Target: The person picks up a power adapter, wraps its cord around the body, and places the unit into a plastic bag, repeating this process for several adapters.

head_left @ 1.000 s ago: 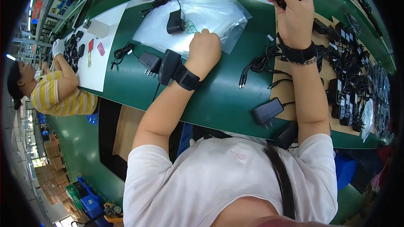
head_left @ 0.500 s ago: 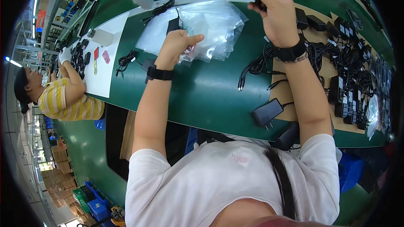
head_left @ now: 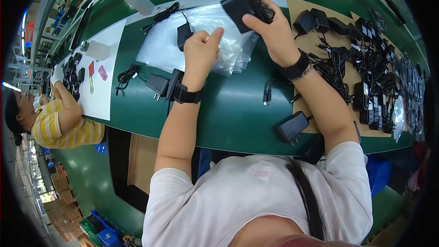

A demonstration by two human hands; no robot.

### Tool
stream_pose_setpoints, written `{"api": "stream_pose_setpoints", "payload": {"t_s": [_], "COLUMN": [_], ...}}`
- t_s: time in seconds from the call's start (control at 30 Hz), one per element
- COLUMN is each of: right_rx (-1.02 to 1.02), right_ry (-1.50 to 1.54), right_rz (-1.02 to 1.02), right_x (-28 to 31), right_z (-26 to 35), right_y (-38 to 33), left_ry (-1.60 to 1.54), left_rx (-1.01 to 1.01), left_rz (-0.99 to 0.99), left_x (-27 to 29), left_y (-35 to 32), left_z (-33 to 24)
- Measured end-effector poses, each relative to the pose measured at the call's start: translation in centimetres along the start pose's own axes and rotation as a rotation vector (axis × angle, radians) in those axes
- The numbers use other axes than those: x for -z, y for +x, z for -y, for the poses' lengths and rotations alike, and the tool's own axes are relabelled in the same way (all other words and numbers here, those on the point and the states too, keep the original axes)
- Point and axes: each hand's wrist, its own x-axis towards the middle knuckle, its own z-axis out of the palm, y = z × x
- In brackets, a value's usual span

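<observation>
My right hand (head_left: 276,34) grips a black power adapter (head_left: 240,11) with its cable bundled against it, raised over the right side of a stack of clear plastic bags (head_left: 160,43). Close by on the left, my left hand (head_left: 201,50) is closed above the bags, thumb pointing up and away. What its fingers pinch, if anything, is hidden. Another black adapter (head_left: 184,34) lies on the bags just past my left hand. Beside my left wrist, an adapter with metal prongs (head_left: 157,84) rests on the green table.
At right, several adapters and tangled black cables (head_left: 336,64) cover brown cardboard (head_left: 299,11). One pronged adapter (head_left: 293,126) lies near the front edge. A coiled cable (head_left: 128,75) is at left. A co-worker in a yellow striped shirt (head_left: 68,130) sits by a white work surface (head_left: 107,45).
My right hand has brought the adapter left and nearer, toward my left hand. My left hand has shifted slightly right and stays closed. The view has turned a little.
</observation>
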Motion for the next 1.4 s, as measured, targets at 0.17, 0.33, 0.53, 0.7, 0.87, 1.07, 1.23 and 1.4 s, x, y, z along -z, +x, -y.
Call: {"api": "stream_pose_setpoints", "payload": {"t_s": [0.17, 0.33, 0.53, 0.7, 0.87, 1.07, 1.23, 1.4], "right_rx": [0.454, 0.504, 0.697, 0.71, -0.545, -0.648, -0.168, 0.626], "right_ry": [-0.807, -0.972, -1.144, -1.265, 0.048, 0.613, 0.298, -0.69], "right_rz": [0.267, 0.389, 0.467, 0.481, 0.232, -0.003, 0.031, 0.181], "right_x": [-1.3, -1.6, -1.7, -1.0, -0.8, -0.8, -1.7, -0.5], "right_z": [0.4, 0.9, 1.0, -0.3, 1.6, 1.7, 2.5, 2.8], "right_y": [-1.6, -2.0, -2.3, -2.5, -1.1, -1.8, -1.6, -1.1], "left_ry": [-0.278, 0.16, 0.024, 0.241, 0.365, 0.211, 0.19, 0.032], "left_rx": [0.017, -0.486, -0.558, -0.612, -0.729, -0.684, -0.795, -0.867], "left_rz": [-0.065, -0.236, -0.336, -0.06, -0.033, -0.024, -0.053, -0.25], "left_x": [1.3, 1.1, 0.9, -0.8, -1.9, -2.3, -3.2, -3.1], "left_y": [0.7, 0.1, -0.8, -2.6, -3.6, -3.5, -4.1, -4.4], "left_z": [0.0, -0.4, -1.3, -2.6, -2.7, -3.8, -3.1, -3.4]}}
